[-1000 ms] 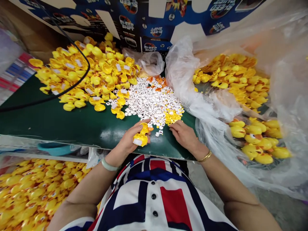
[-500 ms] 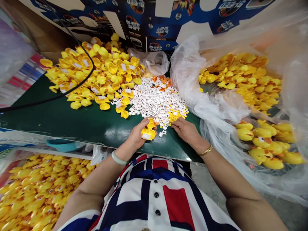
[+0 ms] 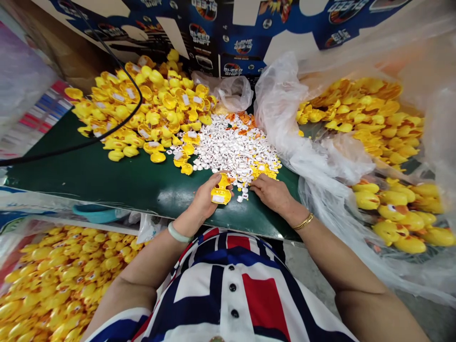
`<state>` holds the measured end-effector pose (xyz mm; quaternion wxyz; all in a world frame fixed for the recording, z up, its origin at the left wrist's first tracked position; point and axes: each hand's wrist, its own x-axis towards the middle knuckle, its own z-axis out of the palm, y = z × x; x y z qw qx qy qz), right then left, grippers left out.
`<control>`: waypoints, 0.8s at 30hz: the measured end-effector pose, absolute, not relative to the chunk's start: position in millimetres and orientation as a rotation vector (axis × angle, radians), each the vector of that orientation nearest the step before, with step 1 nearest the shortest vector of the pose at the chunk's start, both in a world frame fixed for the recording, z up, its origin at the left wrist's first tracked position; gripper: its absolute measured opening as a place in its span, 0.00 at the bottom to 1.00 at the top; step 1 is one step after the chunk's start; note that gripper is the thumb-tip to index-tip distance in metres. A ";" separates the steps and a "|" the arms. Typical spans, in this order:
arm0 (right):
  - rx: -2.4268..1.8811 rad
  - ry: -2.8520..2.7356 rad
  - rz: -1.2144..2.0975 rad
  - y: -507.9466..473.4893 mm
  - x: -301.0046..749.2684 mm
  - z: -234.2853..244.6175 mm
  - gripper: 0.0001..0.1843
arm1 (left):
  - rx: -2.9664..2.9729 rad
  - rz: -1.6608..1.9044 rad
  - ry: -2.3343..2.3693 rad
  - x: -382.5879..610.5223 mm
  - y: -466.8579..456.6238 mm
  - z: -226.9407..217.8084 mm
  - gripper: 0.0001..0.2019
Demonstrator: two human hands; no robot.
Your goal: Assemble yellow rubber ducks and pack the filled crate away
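Observation:
My left hand (image 3: pixel 205 195) is closed around a yellow toy duck half (image 3: pixel 221 194), its hollow inside turned up, with a white label inside and a bit of orange at the beak. My right hand (image 3: pixel 272 192) has its fingers pressed together at the near edge of the small parts; whatever is between the fingertips is hidden. Just beyond both hands spreads a heap of small white eye pieces (image 3: pixel 228 147). Small yellow pieces (image 3: pixel 263 169) lie against the right fingers, and orange beak pieces (image 3: pixel 242 118) sit at the heap's far end.
Yellow duck halves (image 3: pixel 156 104) are piled at the back left, crossed by a black cable (image 3: pixel 139 102). Clear plastic bags (image 3: pixel 285 104) with more duck parts (image 3: pixel 377 109) stand right. Finished-looking ducks (image 3: pixel 71 266) fill a box below left. Printed cardboard (image 3: pixel 245 52) stands behind the green table (image 3: pixel 89 178).
My right hand has shifted slightly left, from the small yellow pieces toward the white ones. My left hand still holds the duck half in nearly the same place.

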<state>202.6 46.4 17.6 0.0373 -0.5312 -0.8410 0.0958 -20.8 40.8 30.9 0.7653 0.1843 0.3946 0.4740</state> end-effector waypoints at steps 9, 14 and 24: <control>-1.670 -2.462 0.618 59.7 207.5 20.2 0.06 | 0.405 1.068 0.813 -23.2 42.9 32.7 0.19; -1.491 -2.336 0.508 45.5 201.2 24.8 0.08 | 0.368 1.115 0.821 -21.0 43.5 32.4 0.18; -0.745 -2.316 0.148 5.5 156.5 22.1 0.15 | 0.240 1.144 0.889 -2.7 40.8 27.2 0.17</control>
